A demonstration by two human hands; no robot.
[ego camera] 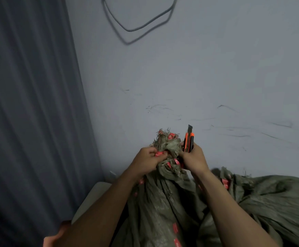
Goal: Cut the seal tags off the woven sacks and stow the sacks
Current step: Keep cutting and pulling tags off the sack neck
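A bunch of olive-green woven sacks (163, 202) rises in front of me, necks gathered and frayed at the top (164, 141). Red seal tags (171, 135) stick out of the bundle. My left hand (146, 162) grips the gathered necks and pinches one red tag (158, 154) between its fingers. My right hand (194, 158) holds an orange utility knife (189, 140) upright beside the bundle, blade out and pointing up, apart from the fabric.
More green sacks (273, 198) with red tags lie heaped at the lower right. A grey curtain (29, 113) hangs on the left. The scuffed pale wall (198, 77) is close ahead, with a cable loop (138, 24) hanging high on it. A pale surface edge (93, 196) shows below.
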